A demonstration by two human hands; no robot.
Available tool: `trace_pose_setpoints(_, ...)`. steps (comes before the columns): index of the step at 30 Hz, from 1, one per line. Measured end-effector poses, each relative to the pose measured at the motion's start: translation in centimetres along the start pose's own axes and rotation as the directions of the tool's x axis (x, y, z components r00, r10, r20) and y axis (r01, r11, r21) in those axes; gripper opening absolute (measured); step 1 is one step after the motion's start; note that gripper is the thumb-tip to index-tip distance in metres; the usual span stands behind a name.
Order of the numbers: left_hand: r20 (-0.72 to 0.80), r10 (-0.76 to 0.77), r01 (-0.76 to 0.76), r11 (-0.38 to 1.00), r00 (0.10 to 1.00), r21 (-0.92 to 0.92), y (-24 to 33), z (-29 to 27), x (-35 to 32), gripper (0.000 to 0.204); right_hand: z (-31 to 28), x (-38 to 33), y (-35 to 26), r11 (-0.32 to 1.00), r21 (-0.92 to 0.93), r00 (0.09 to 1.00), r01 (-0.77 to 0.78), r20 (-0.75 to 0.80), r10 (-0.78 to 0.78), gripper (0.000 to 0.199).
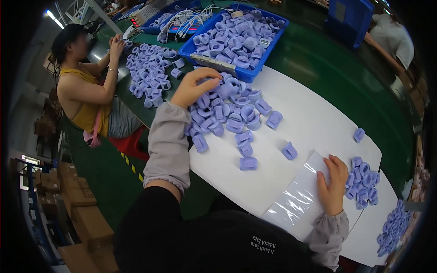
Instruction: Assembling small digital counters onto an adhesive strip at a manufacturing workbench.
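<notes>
My left hand [195, 87] reaches over a heap of lavender ring-shaped plastic pieces [234, 123] on the white table sheet. Its thumb and fingers are closed on a lavender ring-shaped piece [225, 90] at the top of the heap, partly hidden by the fingertips. To the right, my right hand [334, 184] rests at the edge of a flat clear plastic bag [293, 200], touching it with thumb and fingers apart. Whether one bag or a stack lies there, I cannot tell. A single lavender piece [289, 151] lies between the heap and the bag.
A blue bin [278, 38] full of the same pieces stands behind the heap. Smaller piles [362, 182] lie at the right. At the left, a seated person [86, 86] works beside another heap [148, 68]. Cardboard boxes [84, 204] stand on the floor.
</notes>
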State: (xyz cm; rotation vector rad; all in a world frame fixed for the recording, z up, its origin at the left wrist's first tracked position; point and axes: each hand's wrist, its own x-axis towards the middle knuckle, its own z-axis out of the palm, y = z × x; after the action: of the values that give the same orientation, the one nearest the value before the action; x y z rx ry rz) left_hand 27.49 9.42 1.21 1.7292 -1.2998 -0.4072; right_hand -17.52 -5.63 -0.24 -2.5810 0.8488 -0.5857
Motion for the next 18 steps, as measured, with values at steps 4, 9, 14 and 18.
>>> trace_pose_setpoints(4, -0.113, 0.025, -0.022, 0.999, 0.993, 0.032, 1.3, 3.1, 0.8, 0.027, 0.0, 0.0, 0.0, 1.000, 0.015, 1.000, 0.001, -0.005, -0.001, 0.036)
trace_pose_setpoints(9, -0.566, 0.006, -0.044, 0.998, 0.824, -0.054, 2.8, 3.3, 1.6, 0.027, 0.2, 0.1, 0.7, 0.994, 0.097, 0.997, 0.054, -0.064, -0.048, 0.028)
trace_pose_setpoints(14, -0.788, -0.122, -0.048, 0.981, 0.603, -0.189, -3.5, -4.1, -0.6, 0.032, 0.1, -0.2, 1.2, 0.992, 0.113, 0.995, 0.058, -0.083, -0.049, 0.025)
trace_pose_setpoints(18, -0.735, -0.350, 0.103, 0.927, 0.581, -0.361, -7.5, -4.1, 1.0, 0.048, 0.4, 0.1, 0.8, 0.989, 0.106, 0.990, 0.098, -0.108, -0.087, 0.024)
